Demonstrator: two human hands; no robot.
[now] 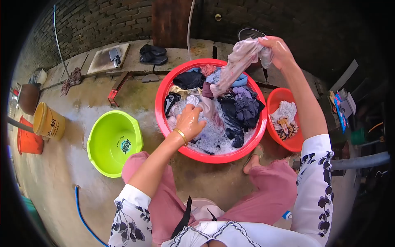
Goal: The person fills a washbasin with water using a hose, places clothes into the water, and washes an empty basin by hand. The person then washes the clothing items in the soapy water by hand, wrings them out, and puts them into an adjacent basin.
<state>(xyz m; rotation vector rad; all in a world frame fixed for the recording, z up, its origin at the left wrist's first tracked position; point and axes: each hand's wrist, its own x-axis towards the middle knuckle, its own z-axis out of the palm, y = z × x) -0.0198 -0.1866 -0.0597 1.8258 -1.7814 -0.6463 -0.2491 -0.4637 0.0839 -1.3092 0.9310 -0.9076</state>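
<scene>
My right hand [276, 50] is raised above the far right rim of a big red basin [161, 108], its fingers closed on a wet, pale pink-white garment [236, 64]. The garment slants down to the left, its lower end over the laundry. My left hand [190, 122], with a gold bangle at the wrist, is over the left middle of the basin, fingers apart, close to a white cloth [192, 100]. Dark, purple [246, 103], blue and beige clothes lie in foamy water [212, 138] around it.
To the left is a green basin [103, 142]; to the right, a smaller red basin [273, 103] holding clothes. A yellow bucket [49, 120] and an orange bucket [30, 140] stand far left. Beyond are a red metal piece [118, 88], black shoes [153, 54] and a brick wall [111, 22].
</scene>
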